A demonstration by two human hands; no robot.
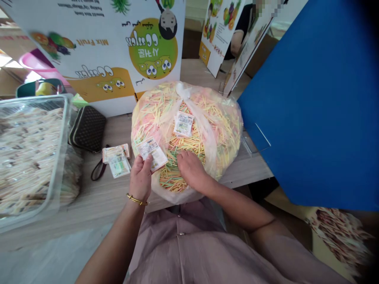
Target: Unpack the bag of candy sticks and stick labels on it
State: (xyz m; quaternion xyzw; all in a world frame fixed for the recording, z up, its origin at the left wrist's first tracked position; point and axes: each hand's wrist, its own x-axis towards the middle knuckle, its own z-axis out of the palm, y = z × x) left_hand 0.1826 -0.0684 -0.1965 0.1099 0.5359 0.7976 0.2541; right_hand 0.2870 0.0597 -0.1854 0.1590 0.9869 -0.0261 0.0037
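A large clear plastic bag [225,130] full of thin coloured sticks [171,177] lies open on the table in front of me. At its left edge my left hand [141,175] pinches a small printed packet [151,153] between thumb and fingers. My right hand [191,167] reaches into the bag's opening, its fingertips down among the sticks, so what they hold is hidden. Another printed packet [184,124] rests on the sticks near the bag's twisted top. More packets [119,162] lie on the table left of my left hand.
At the left stands a clear plastic tub [56,157] of wrapped sticks, beside a dark patterned pouch [89,128]. Printed cardboard [97,47] rises behind the bag. A blue panel [314,110] stands at the right. Part of another person's arm [236,42] shows behind the cartons.
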